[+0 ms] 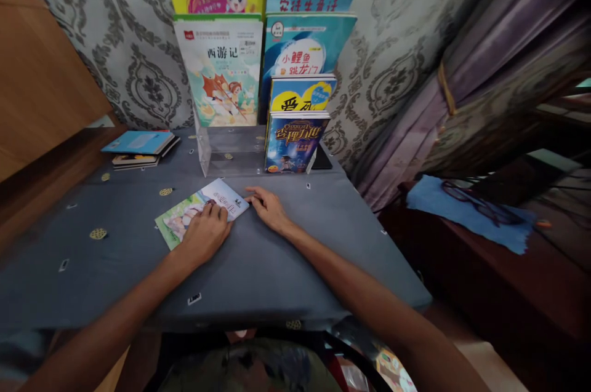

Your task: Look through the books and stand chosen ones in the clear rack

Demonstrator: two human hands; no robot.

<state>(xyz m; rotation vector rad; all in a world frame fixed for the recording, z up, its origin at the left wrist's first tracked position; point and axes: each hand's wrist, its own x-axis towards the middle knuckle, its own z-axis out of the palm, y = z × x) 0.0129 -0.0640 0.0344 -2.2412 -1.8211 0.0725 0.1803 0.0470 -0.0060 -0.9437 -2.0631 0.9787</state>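
Observation:
A thin picture book (226, 194) with a pale blue and green cover lies at an angle on the cloth-covered table. My left hand (206, 231) rests on its cover, fingers lying over the lower middle and hiding part of the picture. At the book's right corner is my right hand (268, 208), its index finger stretched out and the fingertips at or just beside the edge. Neither hand is wrapped round anything. Beyond the book stands a clear acrylic rack (229, 161) bearing several upright books, among them a white-and-green one (224, 81) and a dark blue one (294, 144).
A small stack of books (138, 144) lies at the back left by a wooden panel (50, 66). The grey tablecloth (124, 281) reaches the table's front edge. At the right, a purple curtain (415, 140) hangs, and glasses (480, 201) lie on a blue cloth (429, 195).

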